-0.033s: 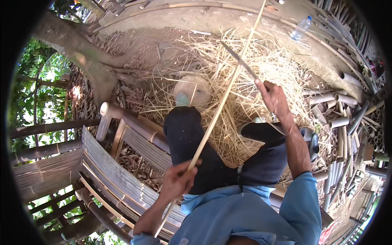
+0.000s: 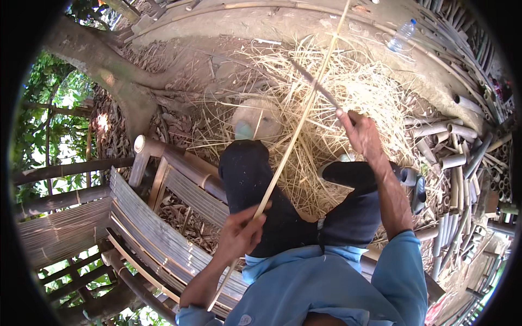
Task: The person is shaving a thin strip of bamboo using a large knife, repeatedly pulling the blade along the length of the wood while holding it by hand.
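Observation:
A long pale bamboo strip (image 2: pixel 293 144) runs slantwise from beside my left forearm, over my lap, to the top edge of the view. Near my left thigh, my left hand (image 2: pixel 241 232) is closed around its lower part. My right hand (image 2: pixel 361 133) grips a knife whose handle is hidden in my fingers. The narrow dark blade (image 2: pixel 316 86) points up and left and crosses the strip; whether the two touch I cannot tell. Below them lies a heap of pale shavings (image 2: pixel 370 92). A round block (image 2: pixel 258 122) stands beyond my left knee.
To my left is a slatted bamboo bench (image 2: pixel 149 217), with a tree trunk (image 2: pixel 130 103) beyond it. Cut bamboo tubes (image 2: pixel 454 161) are piled on the right. A clear plastic bottle (image 2: pixel 401 37) lies at the far right, near long poles.
My left hand has shifted slightly right and up, and the strip's far end has swung a little left. The knife and my right hand have moved slightly left and down.

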The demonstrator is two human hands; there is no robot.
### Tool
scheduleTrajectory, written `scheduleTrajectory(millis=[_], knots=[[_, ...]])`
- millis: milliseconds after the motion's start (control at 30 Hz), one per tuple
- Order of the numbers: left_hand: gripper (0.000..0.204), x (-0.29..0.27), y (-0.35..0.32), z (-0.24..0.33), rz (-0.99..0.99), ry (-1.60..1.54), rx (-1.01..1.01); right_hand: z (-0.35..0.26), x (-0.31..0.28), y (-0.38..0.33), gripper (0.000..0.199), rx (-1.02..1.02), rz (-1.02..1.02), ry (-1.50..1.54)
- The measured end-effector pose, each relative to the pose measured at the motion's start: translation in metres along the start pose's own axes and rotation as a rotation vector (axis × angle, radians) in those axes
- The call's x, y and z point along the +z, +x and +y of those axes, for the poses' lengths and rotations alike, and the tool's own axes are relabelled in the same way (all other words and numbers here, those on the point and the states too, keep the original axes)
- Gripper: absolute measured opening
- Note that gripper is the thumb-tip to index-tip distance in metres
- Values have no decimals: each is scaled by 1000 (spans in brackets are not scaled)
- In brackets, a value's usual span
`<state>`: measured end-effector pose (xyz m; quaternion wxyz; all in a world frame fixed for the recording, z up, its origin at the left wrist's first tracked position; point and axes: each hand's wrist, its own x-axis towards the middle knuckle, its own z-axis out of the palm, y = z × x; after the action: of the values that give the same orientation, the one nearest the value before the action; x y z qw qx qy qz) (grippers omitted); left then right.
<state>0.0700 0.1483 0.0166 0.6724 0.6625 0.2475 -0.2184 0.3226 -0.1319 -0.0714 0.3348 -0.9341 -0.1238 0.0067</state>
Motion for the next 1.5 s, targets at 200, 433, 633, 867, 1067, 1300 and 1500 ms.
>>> scheduleTrajectory(millis=[200, 433, 633, 867, 1067, 1300, 1500], knots=[[46, 11, 45, 10, -32, 27, 230, -66, 22, -87, 63, -222, -198, 102], [38, 12, 49, 2, -35, 22, 229, -68, 22, -96, 57, -238, -178, -41], [36, 9, 19, -9, -3, 58, 187, -52, 18, -73, 66, -248, -151, -97], [35, 4, -51, -45, -55, 238, 256, 149, -17, 46, 48, -596, 567, -1087], [38, -28, -103, -105, -11, 285, 149, 33, -15, 27, 67, 537, 103, 864], [37, -38, -72, -98, 15, 432, 173, 33, 19, -20, 32, 519, 12, 999], [51, -5, -31, -87, 523, 1068, 569, -7, -4, -41, 30, 368, 18, 948]])
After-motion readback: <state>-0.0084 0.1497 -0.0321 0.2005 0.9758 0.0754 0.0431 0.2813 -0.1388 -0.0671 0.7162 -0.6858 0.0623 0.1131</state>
